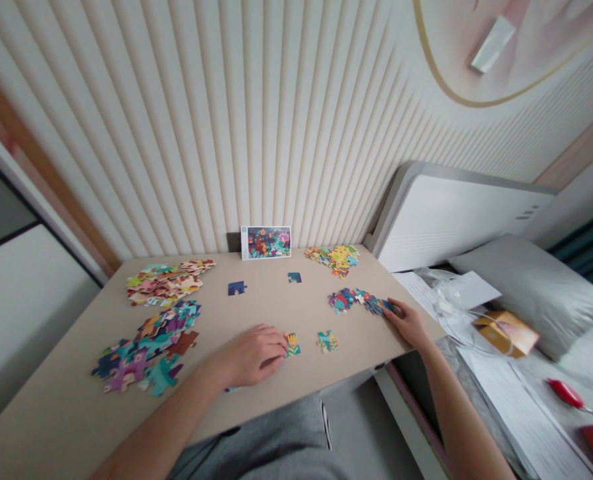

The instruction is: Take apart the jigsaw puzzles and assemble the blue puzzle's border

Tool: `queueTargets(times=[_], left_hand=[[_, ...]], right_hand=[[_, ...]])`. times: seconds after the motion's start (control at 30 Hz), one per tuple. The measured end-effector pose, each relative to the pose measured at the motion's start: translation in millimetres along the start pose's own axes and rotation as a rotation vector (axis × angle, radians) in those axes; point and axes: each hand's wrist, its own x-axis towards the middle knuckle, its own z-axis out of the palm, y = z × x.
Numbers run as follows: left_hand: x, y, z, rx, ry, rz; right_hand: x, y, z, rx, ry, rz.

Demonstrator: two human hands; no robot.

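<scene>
My left hand (257, 355) lies low over the front of the table, its fingers bent and pressed together. Their tips meet the left edge of a yellow and teal jigsaw piece (293, 345). Under that wrist, a sliver of another blue piece (231, 389) peeks out, mostly hidden. At the table's right edge my right hand (407, 325) has its thumb and fingertips closed on a blue jigsaw piece (386, 306) at the end of a blue pile (349, 299). A loose yellow and teal piece (327, 341) lies between my hands.
A picture card (266, 243) leans against the ribbed wall. Two dark blue pieces (237, 288) (294, 277) lie before it. Yellow pieces (337, 259) are heaped back right, red-cream (166, 282) and purple-teal heaps (146, 353) at left. A bed with papers (516, 400) stands right.
</scene>
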Motion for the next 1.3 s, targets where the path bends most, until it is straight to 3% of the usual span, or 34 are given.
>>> queueTargets(times=[0.07, 0.27, 0.43, 0.57, 0.67, 0.87, 1.0, 1.13, 1.3], left_hand=[[0.5, 0.8, -1.0, 0.000, 0.002, -0.003], [1.2, 2.1, -3.2, -0.009, -0.004, -0.007], [0.9, 0.5, -1.5, -0.016, -0.014, -0.013], [0.7, 0.6, -1.3, -0.015, -0.015, -0.020], [1.1, 1.2, -1.8, -0.015, -0.010, -0.017], [1.0, -0.4, -0.3, -0.014, -0.001, -0.009], [0.3, -0.7, -0.3, -0.020, 0.004, -0.001], [0.3, 0.0, -0.8, -0.032, 0.018, 0.006], [0.1, -0.4, -0.5, -0.032, -0.001, -0.008]], right_hand=[[-0.9, 4.3, 1.9, -0.060, 0.012, -0.017], [0.0, 18.9, 4.9, -0.180, 0.325, 0.127], [-2.3, 14.7, 13.6, -0.417, 0.219, 0.107], [-6.4, 5.5, 20.3, -0.481, 0.092, -0.014], [-8.5, 2.1, 18.7, -0.376, 0.111, -0.015], [-12.8, 1.4, 6.2, 0.139, 0.335, 0.162], [-11.3, 3.8, 3.0, 0.118, 0.424, 0.203], [-8.3, 4.0, 10.2, -0.242, 0.360, 0.124], [-9.2, -2.9, 19.1, -0.495, 0.140, 0.059]])
